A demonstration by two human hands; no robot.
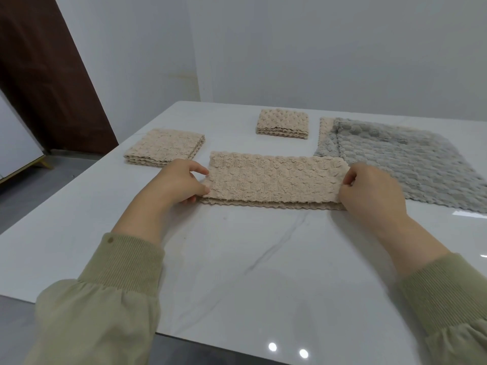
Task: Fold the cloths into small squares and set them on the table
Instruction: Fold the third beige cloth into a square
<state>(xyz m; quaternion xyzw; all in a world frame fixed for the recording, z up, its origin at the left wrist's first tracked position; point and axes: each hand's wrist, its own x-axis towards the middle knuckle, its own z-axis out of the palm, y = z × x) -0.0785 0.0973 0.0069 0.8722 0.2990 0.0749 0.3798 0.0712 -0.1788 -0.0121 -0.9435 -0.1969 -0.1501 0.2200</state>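
The big white table [237, 259] fills most of the view. On its right side lies the grey cloth [395, 159], spread flat and not folded yet. A bit of tan cloth [325, 127] peeks out from under its far left corner. In the middle, near the person, lies the long cloth [274, 180]. It is tan and bumpy, folded into a strip, and its right end seems to touch the grey cloth. Two folded squares are done: the left square [163, 148] and the smaller back square [283, 123], both apart from the strip. The left hand [179, 183] pinches the strip's left end and the right hand [369, 188] pinches its right end, so the hands are wide apart.

Next, I think, one end must go over to the other. The cloth is soft and puffy, so the top layer could slide and the edges would not match. The lower layer already sticks out at the near edge. The right hand could also drag the grey cloth along.
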